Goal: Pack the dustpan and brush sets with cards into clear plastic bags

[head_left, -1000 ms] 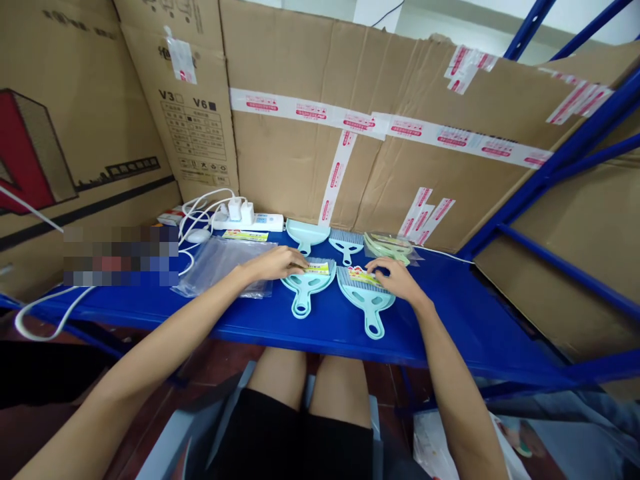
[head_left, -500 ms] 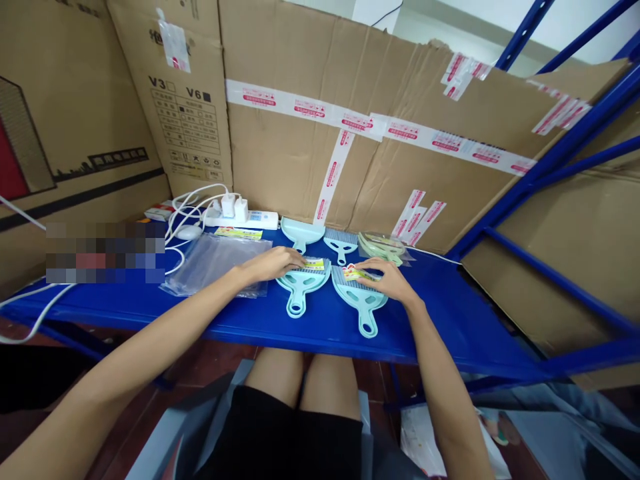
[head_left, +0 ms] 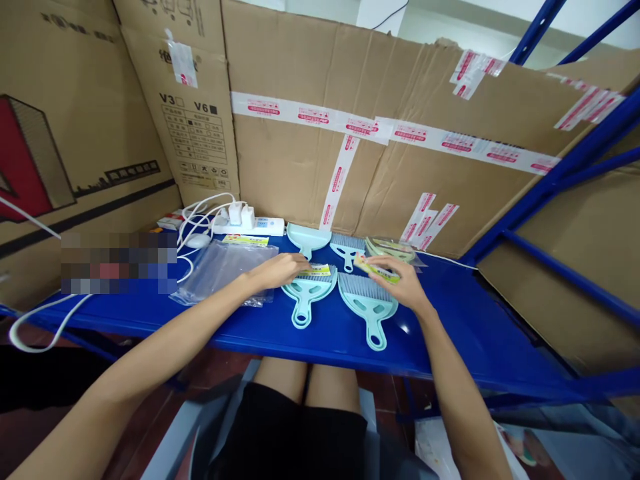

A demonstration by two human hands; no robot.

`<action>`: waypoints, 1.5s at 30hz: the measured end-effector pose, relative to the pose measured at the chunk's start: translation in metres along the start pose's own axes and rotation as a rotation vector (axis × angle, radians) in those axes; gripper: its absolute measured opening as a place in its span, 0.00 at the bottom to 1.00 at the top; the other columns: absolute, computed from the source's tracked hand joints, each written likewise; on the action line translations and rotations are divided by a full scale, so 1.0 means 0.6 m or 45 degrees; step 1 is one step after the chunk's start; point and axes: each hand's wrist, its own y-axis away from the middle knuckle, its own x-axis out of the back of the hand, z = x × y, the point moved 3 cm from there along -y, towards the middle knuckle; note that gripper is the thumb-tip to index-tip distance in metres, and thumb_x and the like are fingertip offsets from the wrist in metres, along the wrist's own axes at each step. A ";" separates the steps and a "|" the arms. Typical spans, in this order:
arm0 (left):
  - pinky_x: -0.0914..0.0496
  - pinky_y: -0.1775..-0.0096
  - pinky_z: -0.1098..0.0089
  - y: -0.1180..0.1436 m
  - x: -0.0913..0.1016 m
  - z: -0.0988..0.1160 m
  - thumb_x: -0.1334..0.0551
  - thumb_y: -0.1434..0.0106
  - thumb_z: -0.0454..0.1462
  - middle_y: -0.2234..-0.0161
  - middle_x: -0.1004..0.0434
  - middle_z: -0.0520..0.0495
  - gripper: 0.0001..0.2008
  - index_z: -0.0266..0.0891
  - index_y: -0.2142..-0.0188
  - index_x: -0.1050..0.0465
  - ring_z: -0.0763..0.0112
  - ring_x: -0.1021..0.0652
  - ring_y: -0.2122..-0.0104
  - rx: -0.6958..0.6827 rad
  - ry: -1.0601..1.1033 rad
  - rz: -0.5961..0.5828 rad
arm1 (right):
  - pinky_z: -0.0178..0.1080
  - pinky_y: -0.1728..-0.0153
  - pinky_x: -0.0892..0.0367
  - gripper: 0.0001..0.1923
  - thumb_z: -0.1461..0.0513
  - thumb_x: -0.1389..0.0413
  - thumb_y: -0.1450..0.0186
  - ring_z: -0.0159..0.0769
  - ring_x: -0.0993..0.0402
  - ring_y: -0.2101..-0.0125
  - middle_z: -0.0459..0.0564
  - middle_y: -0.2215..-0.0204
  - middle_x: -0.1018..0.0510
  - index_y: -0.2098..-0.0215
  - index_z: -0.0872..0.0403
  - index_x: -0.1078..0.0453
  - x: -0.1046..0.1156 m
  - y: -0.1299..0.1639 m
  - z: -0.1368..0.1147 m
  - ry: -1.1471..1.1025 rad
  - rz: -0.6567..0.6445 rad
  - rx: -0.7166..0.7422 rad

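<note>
Two pale blue dustpan-and-brush sets lie side by side, handles toward me. Over the left set (head_left: 303, 300), my left hand (head_left: 283, 269) pinches the left end of a yellow-green label card (head_left: 319, 270); its fingertips are partly hidden. My right hand (head_left: 400, 283) grips another yellow label card (head_left: 384, 273), tilted above the bristles of the right set (head_left: 373, 307). Behind them are a separate dustpan (head_left: 309, 237), a small brush (head_left: 348, 248) and a green set in a clear bag (head_left: 390, 249).
Clear plastic bags (head_left: 220, 270) lie on the blue table (head_left: 460, 320) to the left, with another label card (head_left: 245, 241) behind them. A white power strip (head_left: 267, 227) with plugs and cables stands at the back. Cardboard (head_left: 300, 167) walls the rear; a blue metal frame (head_left: 575, 267) rises right.
My right hand has lifted its label card off the right brush, baring the bristles. My left hand stays at its card over the left set. The view has shifted slightly.
</note>
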 end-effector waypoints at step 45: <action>0.31 0.37 0.47 0.105 0.043 0.144 0.47 0.21 0.46 0.37 0.25 0.39 0.20 0.43 0.38 0.26 0.52 0.28 0.37 0.266 0.009 0.204 | 0.54 0.39 0.31 0.15 0.51 0.35 0.35 0.54 0.22 0.43 0.56 0.50 0.14 0.55 0.50 0.15 -0.051 0.023 0.067 0.092 -0.339 0.020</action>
